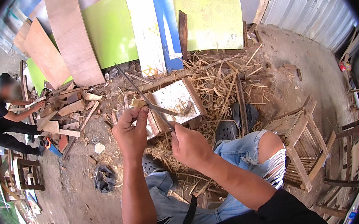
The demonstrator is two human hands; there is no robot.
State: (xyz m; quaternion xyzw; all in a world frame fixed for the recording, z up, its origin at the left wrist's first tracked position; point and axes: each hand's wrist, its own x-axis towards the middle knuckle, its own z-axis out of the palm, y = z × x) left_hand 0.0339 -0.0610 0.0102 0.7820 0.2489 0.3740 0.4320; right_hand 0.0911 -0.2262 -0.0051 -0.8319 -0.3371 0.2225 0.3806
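My right hand is closed round the near end of a long, thin, dark bar, which looks like a narrow blade or rod and points away to the upper left. In my left hand, thumb and fingers pinch a small yellowish piece, perhaps wood, against the bar's middle. A short, flat brownish strip slants out to the right from there; I cannot tell what holds it. Beneath both hands lies a wooden piece with a white panel and brown side rails, with shavings on it.
Curled wood shavings cover the ground around my feet. A wooden stool lies tipped at my right. Painted boards lean at the back. On the left, a person handles wood beside a scrap pile; a blue-handled saw is near them.
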